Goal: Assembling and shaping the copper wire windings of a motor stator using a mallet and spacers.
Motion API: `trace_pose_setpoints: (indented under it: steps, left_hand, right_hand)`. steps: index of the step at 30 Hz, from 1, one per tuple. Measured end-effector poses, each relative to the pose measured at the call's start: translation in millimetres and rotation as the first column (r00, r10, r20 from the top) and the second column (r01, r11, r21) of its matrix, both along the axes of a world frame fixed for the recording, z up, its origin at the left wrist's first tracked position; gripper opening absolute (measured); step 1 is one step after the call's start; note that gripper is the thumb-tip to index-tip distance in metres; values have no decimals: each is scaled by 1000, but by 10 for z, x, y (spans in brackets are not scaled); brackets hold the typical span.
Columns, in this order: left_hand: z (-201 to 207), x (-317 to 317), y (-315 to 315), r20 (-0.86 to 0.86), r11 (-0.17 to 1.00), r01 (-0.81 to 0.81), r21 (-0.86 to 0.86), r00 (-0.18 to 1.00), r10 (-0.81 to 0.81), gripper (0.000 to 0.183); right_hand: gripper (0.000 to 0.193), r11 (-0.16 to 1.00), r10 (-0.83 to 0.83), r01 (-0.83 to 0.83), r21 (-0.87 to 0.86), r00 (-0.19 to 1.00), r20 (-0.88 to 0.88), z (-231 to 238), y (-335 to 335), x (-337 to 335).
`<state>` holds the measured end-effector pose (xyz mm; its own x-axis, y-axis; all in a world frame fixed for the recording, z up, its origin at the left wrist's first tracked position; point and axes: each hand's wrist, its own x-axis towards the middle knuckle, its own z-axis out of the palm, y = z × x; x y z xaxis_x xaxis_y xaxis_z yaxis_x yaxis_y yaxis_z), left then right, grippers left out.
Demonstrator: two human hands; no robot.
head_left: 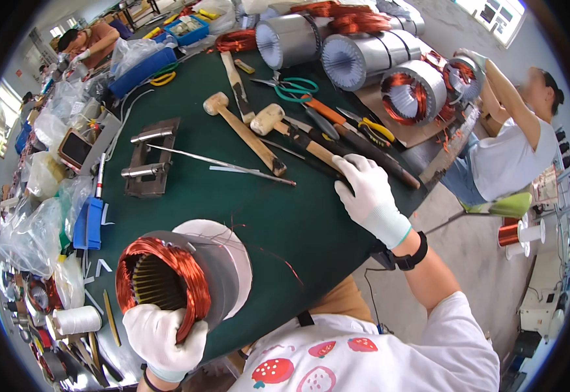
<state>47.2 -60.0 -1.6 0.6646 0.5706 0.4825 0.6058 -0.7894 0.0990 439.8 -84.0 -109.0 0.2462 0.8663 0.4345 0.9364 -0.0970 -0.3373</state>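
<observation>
A motor stator [223, 274] with a grey metal shell lies on its side at the table's near left. Red-brown copper winding [196, 277] bulges around its open end, and slots show inside. My left hand [164, 340], in a white glove, is closed on the lower rim of this winding; some fingers are hidden. Behind the stator shows a white round disc [242, 274]. Toward the table's right edge, my gloved right hand [371, 196] has its fingers over the handle end of a mallet [268, 121] with a pale head and dark-wrapped handle. That mallet lies on the table.
Another mallet [249, 136], green-handled scissors [294, 88] and yellow-handled pliers [376, 130] lie farther back. A metal bracket [147, 157] and thin rod [223, 163] are at left. Several stators [370, 59] line the far edge. A co-worker [513, 130] works at right.
</observation>
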Motion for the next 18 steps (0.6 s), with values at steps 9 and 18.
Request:
trace_pose_setpoints:
  steps: [9, 18]
  left_hand:
    - [-38, -109, 20, 25, 992, 83, -93, 996, -81, 32]
    - [-38, -80, 51, 74, 988, 73, -136, 995, -63, 31]
  right_hand:
    - [33, 961, -276, 274, 38, 949, 150, -127, 117, 602]
    - [43, 960, -262, 257, -110, 965, -32, -235, -9, 757]
